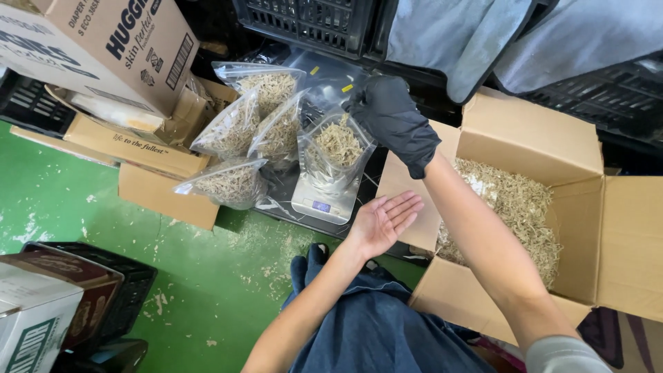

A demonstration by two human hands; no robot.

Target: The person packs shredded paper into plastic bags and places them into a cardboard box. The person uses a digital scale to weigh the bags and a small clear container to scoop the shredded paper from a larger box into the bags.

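My right hand [390, 117], in a black glove, pinches the top edge of a clear plastic bag [333, 155] partly filled with small dried fish. That bag stands on a small silver digital scale [320, 200]. My bare left hand [383, 221] hovers palm up, fingers apart, just right of the scale and holds nothing. To the right, an open cardboard box [552, 138] holds a loose heap of dried fish [514, 207].
Three filled clear bags [231, 128] lie left of the scale against cardboard boxes [103, 48]. Black plastic crates [304, 21] stand at the back and another crate [117, 290] at lower left. The floor [103, 207] is green with scattered bits.
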